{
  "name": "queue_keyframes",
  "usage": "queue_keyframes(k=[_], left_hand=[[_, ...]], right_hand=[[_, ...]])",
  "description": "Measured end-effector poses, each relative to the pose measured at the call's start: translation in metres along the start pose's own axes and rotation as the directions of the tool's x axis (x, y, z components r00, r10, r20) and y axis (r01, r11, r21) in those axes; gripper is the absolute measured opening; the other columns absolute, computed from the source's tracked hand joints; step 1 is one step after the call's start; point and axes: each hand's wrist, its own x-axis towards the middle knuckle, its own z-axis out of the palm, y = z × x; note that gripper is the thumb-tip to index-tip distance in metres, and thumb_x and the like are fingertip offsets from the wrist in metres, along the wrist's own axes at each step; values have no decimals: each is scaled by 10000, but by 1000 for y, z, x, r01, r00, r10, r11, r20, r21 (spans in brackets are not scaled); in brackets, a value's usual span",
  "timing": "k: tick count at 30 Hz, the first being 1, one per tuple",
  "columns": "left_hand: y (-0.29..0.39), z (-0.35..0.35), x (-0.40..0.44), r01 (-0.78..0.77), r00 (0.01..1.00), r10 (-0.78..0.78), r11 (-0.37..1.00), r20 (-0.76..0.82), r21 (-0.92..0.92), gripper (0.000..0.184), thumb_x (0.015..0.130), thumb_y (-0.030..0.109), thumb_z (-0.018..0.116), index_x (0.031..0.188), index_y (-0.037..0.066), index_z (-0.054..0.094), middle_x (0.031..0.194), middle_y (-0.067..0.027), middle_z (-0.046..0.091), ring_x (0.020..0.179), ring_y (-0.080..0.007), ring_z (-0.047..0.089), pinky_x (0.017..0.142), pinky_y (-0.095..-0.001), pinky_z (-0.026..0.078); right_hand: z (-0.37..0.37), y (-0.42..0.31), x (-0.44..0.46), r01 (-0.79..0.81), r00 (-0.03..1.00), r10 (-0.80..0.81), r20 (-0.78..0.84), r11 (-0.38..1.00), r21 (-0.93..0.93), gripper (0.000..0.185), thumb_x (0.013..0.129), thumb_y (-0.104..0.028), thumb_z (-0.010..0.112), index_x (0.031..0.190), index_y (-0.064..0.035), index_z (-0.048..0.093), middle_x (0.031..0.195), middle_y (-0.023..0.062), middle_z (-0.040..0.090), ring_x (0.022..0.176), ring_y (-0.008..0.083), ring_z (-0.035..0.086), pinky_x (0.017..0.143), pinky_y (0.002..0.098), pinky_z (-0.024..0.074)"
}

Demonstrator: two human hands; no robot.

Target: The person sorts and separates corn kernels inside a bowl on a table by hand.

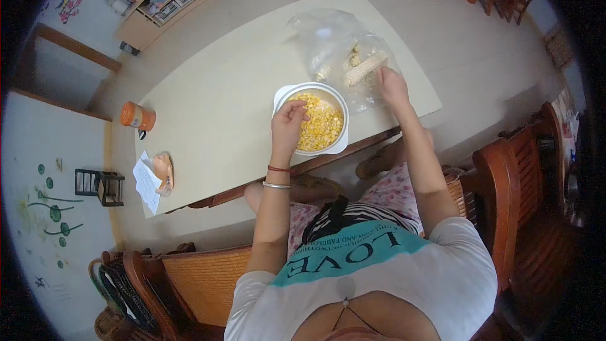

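Beneath the left hand [287, 127]: a white bowl [278, 98] is holding loose yellow corn kernels [322, 127].
Left arm: it is reaching away from the body, nearly straight ahead, a red cord [279, 168] and a silver bangle [276, 185] circling the wrist.
Left fingers: they are bending rightward over the kernels in a narrow curl; whether the tips are meeting, or pinching a kernel, I cannot tell.
Right arm: it is stretching forward and slanting inward, the right hand [394, 88] reaching slightly farther out than the left.
Right fingers: they are closing narrowly on the right end of a pale corn cob [366, 68].
Cob: it is lying just left of the right hand, ahead and to the right of the left hand, over a clear plastic bag [363, 98].
Long axis: it is running aslant, one end pointing left and back toward the body, the other right and away.
Left of the cob: another cob piece [323, 74] is showing at the bag.
Under everything: a pale table [221, 88] is spreading well left of both hands.
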Motion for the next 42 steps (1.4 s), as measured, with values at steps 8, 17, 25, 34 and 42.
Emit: queue_keyframes(k=[8,17,25,34,42], left_hand=[[-21,-3,8,-477,869,383,815,312,329,84,748,60,642,824,44,674,827,-89,632,756,-227,595,711,-346,473],[-23,4,6,-470,845,150,667,513,578,103,677,128,697,739,55,661,784,-127,626,755,-291,599,705,-363,474],[-1,6,-3,-163,978,81,869,190,467,93,801,56,628,874,5,601,778,-105,627,751,-185,611,705,-270,478],[6,0,-5,-40,996,32,995,89,89,126,830,69,604,913,-24,625,849,-70,648,793,-124,598,726,-251,480],[5,0,-5,-78,993,71,995,98,65,126,822,64,623,912,-23,627,844,-61,650,777,-106,590,706,-242,478]], right_hand=[[7,-5,-18,50,996,-46,-77,998,50,155,836,-125,513,910,-5,576,980,205,578,903,361,563,776,428,448],[6,-10,-26,107,980,-92,-175,991,76,168,817,-94,538,952,-3,580,993,197,573,920,342,571,792,433,458],[12,-25,-28,-141,990,131,58,823,550,161,836,-141,534,820,6,598,710,124,620,648,263,607,616,352,477],[22,-98,-65,-214,898,-174,404,629,748,174,814,-147,590,851,17,634,710,103,634,652,152,603,609,292,483],[21,-107,-69,-64,899,-245,364,747,662,141,862,-108,586,841,29,616,681,25,595,608,70,546,548,236,441]])
